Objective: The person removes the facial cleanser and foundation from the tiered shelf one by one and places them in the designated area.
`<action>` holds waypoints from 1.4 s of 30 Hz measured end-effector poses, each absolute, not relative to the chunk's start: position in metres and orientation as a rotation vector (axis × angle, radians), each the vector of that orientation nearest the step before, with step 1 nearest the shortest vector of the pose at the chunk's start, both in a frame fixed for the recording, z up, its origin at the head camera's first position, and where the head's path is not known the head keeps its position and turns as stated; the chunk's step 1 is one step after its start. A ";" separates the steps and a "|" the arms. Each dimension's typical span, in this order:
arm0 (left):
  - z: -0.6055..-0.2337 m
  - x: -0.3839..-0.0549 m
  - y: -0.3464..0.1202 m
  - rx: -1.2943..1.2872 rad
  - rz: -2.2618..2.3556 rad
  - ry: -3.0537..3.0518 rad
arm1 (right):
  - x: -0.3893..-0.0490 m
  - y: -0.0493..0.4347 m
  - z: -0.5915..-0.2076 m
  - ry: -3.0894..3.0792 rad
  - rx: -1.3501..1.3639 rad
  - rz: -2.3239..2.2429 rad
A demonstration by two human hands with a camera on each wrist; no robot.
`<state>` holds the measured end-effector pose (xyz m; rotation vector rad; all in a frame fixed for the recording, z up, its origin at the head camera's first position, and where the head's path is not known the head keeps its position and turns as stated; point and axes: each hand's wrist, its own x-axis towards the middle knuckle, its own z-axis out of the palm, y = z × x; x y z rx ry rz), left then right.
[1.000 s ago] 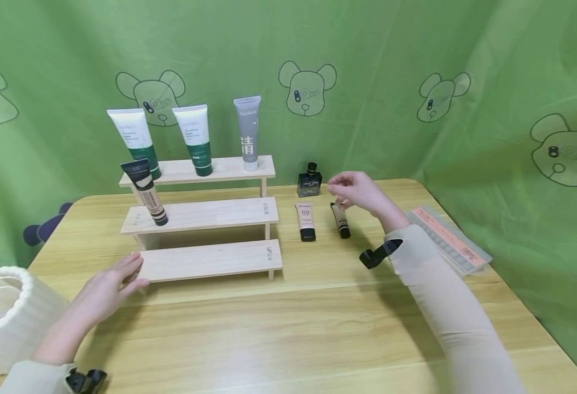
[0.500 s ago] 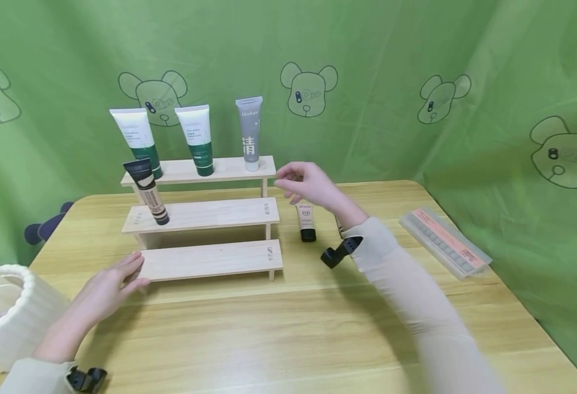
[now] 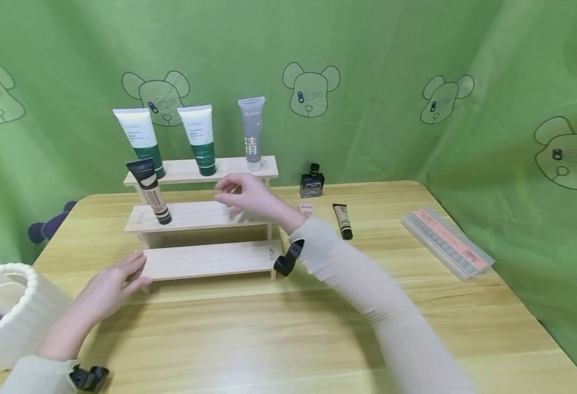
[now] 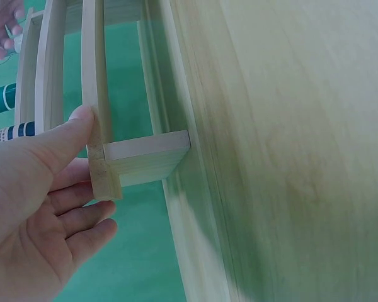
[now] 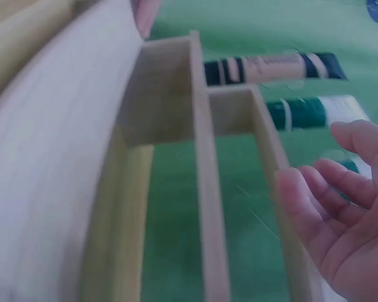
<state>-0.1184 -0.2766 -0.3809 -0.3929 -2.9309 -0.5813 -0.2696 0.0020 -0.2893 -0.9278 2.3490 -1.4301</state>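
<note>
My left hand point(image 3: 108, 287) holds the left end of the bottom tier of a three-tier wooden display shelf point(image 3: 209, 260); the left wrist view shows the thumb point(image 4: 75, 129) on the board's edge and the fingers around its end. My right hand point(image 3: 256, 198), fingers loosely bent, holds nothing in front of the shelf's right half. On the middle tier a black-and-beige tube point(image 3: 152, 194) stands at the left. The top tier bears two white-and-green tubes point(image 3: 140, 139) point(image 3: 199, 139) and a grey tube point(image 3: 252, 134), all upright.
Right of the shelf are a dark perfume bottle point(image 3: 312, 185), a partly hidden pink BB cream tube point(image 3: 306, 209) and a small black-and-beige tube point(image 3: 343, 221). A clear flat case point(image 3: 447, 243) lies at the right edge. A white basket point(image 3: 32, 317) stands front left.
My right hand has swept left from beside the small tube, past the perfume bottle, to the shelf, with nothing in it. The left hand has stayed at the bottom tier.
</note>
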 end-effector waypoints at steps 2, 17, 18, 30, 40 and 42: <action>-0.381 -0.119 -0.276 -0.397 -0.577 -2.928 | -0.268 -0.009 -0.293 2.330 -0.934 -1.438; -0.381 -0.118 -0.277 -0.404 -0.581 -2.905 | -0.263 -0.074 -0.303 2.253 -0.967 -1.591; -0.381 -0.118 -0.277 -0.407 -0.581 -2.903 | -0.263 -0.077 -0.303 2.254 -0.965 -1.600; -0.382 -0.117 -0.277 -0.408 -0.593 -2.914 | -0.264 -0.097 -0.313 2.228 -0.885 -1.626; -0.382 -0.118 -0.277 -0.424 -0.577 -2.900 | -0.262 -0.104 -0.317 2.246 -0.849 -1.613; -0.382 -0.118 -0.277 -0.427 -0.578 -2.895 | -0.261 -0.104 -0.317 2.256 -0.851 -1.603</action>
